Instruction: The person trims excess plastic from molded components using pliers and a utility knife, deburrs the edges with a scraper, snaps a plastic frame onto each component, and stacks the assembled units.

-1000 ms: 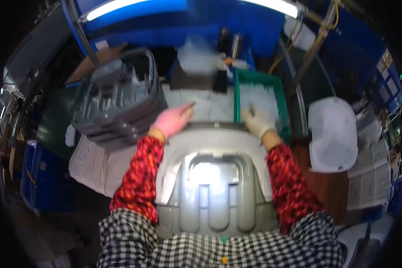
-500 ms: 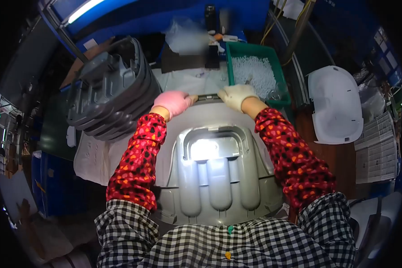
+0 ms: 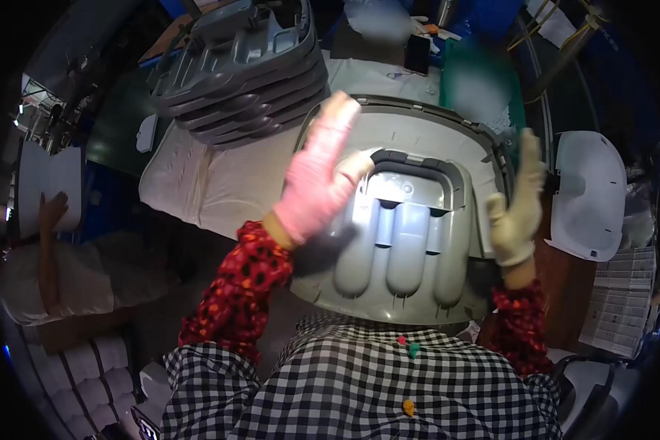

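Observation:
A large grey moulded plastic panel point(image 3: 405, 275) lies in front of me on the bench, with rounded channels in its near half and a raised rim along its far edge. My left hand point(image 3: 315, 180), in a pink glove with bare-looking fingertips, hovers over the panel's left side. Its fingers stretch out, the thumb apart, with nothing held. At the panel's right edge my right hand point(image 3: 519, 209), in a whitish glove, is upright and open, slightly blurred. Whether it touches the edge I cannot tell.
Similar grey panels point(image 3: 253, 95) are stacked at back left on a pale cloth point(image 3: 191, 180). Behind stand a blurred green tray point(image 3: 517, 81) of white pieces and a black phone-like object point(image 3: 417, 55). A white plastic shell point(image 3: 587, 194) is at right. Another person's hand point(image 3: 53, 211) shows at left.
Both hands have let go of the panel's far edge and come nearer, moving apart to its left and right sides. The view has turned, so the bench things sit further right and higher.

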Available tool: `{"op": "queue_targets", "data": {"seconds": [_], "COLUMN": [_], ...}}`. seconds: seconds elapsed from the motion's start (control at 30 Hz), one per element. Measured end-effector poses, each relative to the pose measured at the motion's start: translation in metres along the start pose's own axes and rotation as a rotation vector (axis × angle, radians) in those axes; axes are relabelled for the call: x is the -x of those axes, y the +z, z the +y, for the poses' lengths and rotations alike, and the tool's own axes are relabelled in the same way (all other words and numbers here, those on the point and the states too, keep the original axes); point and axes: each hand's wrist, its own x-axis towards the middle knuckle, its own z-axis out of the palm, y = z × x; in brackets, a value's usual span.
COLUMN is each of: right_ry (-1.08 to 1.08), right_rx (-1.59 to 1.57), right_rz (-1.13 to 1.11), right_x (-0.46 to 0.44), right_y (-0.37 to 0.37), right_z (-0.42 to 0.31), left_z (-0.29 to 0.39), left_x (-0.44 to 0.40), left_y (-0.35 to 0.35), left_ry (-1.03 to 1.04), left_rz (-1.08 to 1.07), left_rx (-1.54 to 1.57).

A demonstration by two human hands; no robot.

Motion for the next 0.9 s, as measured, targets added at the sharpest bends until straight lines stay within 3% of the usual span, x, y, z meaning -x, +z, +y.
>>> {"op": "queue_targets", "data": {"seconds": [0.1,0.2,0.27,0.3,0.33,0.37,0.5,0.6,0.63,0.7,0.73,0.83,0.9], "right_ry": [0.318,0.599,0.703,0.799,0.886,0.963,1.049,1.365,1.350,1.348,1.295,1.175,0.858], "right_rx": [-0.185,-0.631,-0.802,-0.602,-0.392,-0.172,-0.225,-0.595,-0.610,-0.962,-0.993,-1.285,-1.241], "right_rz": [-0.006,-0.116,-0.185,-0.262,-0.329,-0.389,-0.311,-0.213,-0.208,-0.330,-0.337,-0.424,-0.504], "right_x": [0.026,0.090,0.124,0.132,0.136,0.136,0.146,0.163,0.168,0.172,0.173,0.157,0.141], "right_y": [-0.042,-0.069,-0.054,-0.042,-0.032,-0.029,-0.030,-0.031,-0.034,-0.038,-0.039,-0.031,-0.033], "right_z": [0.048,0.068,0.066,0.050,0.032,0.021,0.008,0.013,0.015,0.025,0.026,0.042,0.034], "left_z": [0.003,-0.022,-0.017,-0.018,0.002,-0.018,-0.001,-0.006,-0.008,-0.017,-0.014,-0.005,0.015], "left_x": [0.005,0.056,0.084,0.101,0.097,0.120,0.108,0.110,0.109,0.100,0.095,0.113,0.154], "left_y": [-0.078,-0.109,-0.087,-0.056,-0.024,-0.020,-0.014,-0.018,-0.021,-0.030,-0.031,-0.022,-0.024], "left_ry": [-0.175,-0.353,-0.767,-0.812,-1.007,-0.890,-1.027,-1.022,-1.009,-1.111,-1.158,-0.974,-0.900], "left_rz": [0.372,0.458,0.441,0.390,0.025,0.122,0.188,0.132,0.148,-0.062,-0.090,0.091,0.271], "left_rx": [0.436,0.531,0.475,0.335,-0.329,0.006,0.070,-0.011,-0.019,-0.005,-0.040,-0.147,-0.091]}}
